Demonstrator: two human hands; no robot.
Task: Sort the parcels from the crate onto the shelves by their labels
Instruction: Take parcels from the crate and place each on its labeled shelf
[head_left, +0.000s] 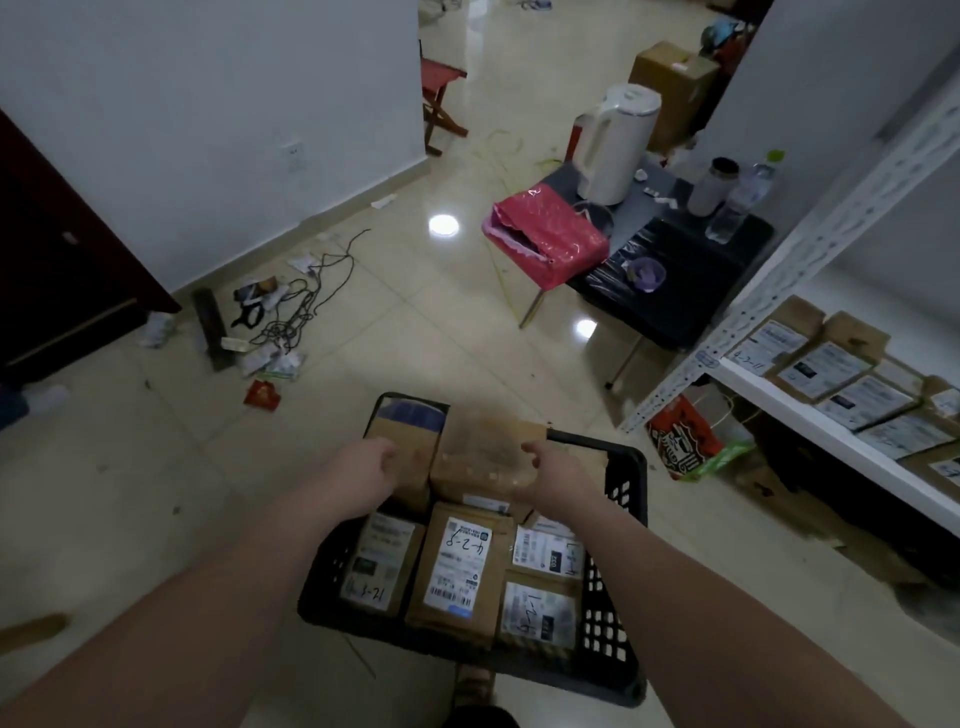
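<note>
A black plastic crate (618, 525) stands on the floor in front of me, filled with several brown cardboard parcels. One near parcel (457, 571) carries a white label marked 4-2-8. Both hands reach into the crate's far half. My right hand (558, 470) grips the right edge of a blurred brown parcel (485, 449) lifted above the others. My left hand (366, 470) is at that parcel's left side, fingers curled over the parcels there. At the right, a white metal shelf (831, 436) holds a row of labelled parcels (862, 400).
A low black table (691, 270) with a pink bag, a white kettle and bottles stands beyond the crate. Cables and litter (280, 317) lie on the tiled floor at left. An orange bag (685, 441) sits under the shelf. My foot shows just behind the crate.
</note>
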